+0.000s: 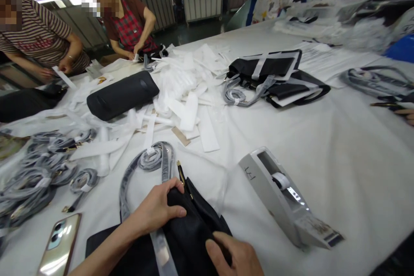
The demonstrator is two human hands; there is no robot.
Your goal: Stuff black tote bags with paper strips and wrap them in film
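Observation:
A black handbag [186,241] lies on the table right in front of me. My left hand [158,207] grips its top edge near the end of the zipper [181,172], thumb on the near side and fingers bent over the rim. Lower right, my right hand [237,254] pinches the same rim between thumb and fingers; part of this hand is cut off by the frame. A handle wrapped in clear film [127,181] loops out beyond the bag, beside a coiled strap [152,157] held with white paper. The inside of the bag is hidden.
A grey tape dispenser [291,202] stands at right, a phone [60,246] at left near wrapped straps [35,181]. White packing scraps [184,108] cover the middle, between a black bag body [123,95] and finished-looking black bags [278,73]. Co-workers [129,21] work across the table.

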